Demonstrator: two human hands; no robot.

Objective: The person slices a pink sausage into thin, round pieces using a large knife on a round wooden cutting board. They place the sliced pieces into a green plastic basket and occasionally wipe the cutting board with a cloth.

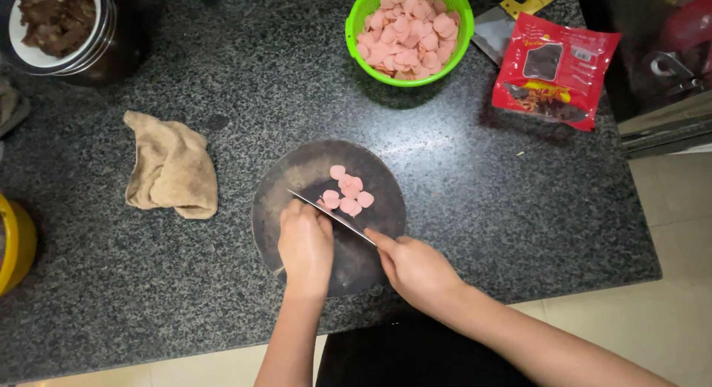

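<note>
A round dark cutting board (pixel 297 172) lies on the speckled granite counter (pixel 482 194). Several pink sausage slices (pixel 347 193) sit on its upper middle. My right hand (pixel 415 268) is shut on the handle of a knife (pixel 331 216), whose blade runs diagonally up-left across the board, its edge right by the slices. My left hand (pixel 304 242) is curled on the board just left of the blade, covering whatever it holds down; the piece under the fingers is hidden.
A green colander (pixel 356 20) full of pink slices stands at the back. A red snack packet (pixel 555 68) and a cleaver (pixel 497 27) lie at back right. A tan cloth (pixel 170 168) lies left. A bowl of dark meat (pixel 55 20) is at back left, a yellow container (pixel 15 242) at far left.
</note>
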